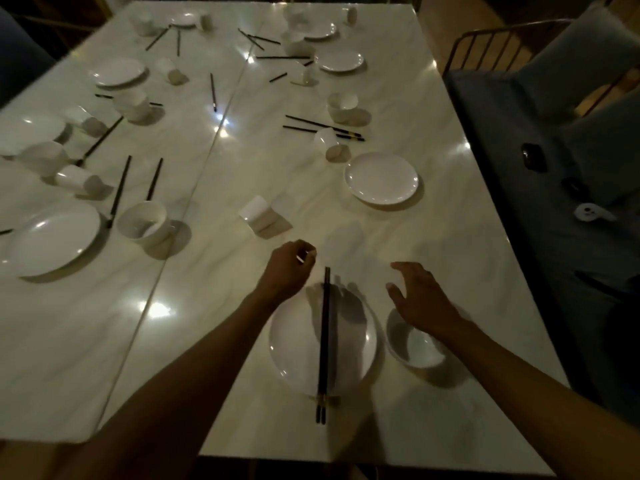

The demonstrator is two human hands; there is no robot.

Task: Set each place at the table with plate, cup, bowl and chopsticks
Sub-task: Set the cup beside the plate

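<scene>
The left hand (pixel 289 268) hovers just past the far rim of the near plate (pixel 301 344), fingers curled; something small glints at the fingertips, but whether it is held cannot be told. The right hand (pixel 420 297) hangs open, fingers spread and holding nothing, over the far rim of the bowl (pixel 415 344), which stands upright just right of the plate. A pair of chopsticks (pixel 323 341) lies across the plate, its near ends overhanging toward the bench (pixel 242 323) edge.

This place seems to lack only its cup. The nearest one, a tipped cup (pixel 258 213), lies on its side beyond the left hand. A sound way would be to reach with the left hand, take the cup round its wall, stand it upright and set it beside the plate, clear of the chopstick tips.

The way there is bare bench. The near edge is close to the chopstick ends, so a brushing forearm could knock them off. To the left another plate (pixel 52 237) and a second bowl (pixel 147 223) stand well apart.
</scene>
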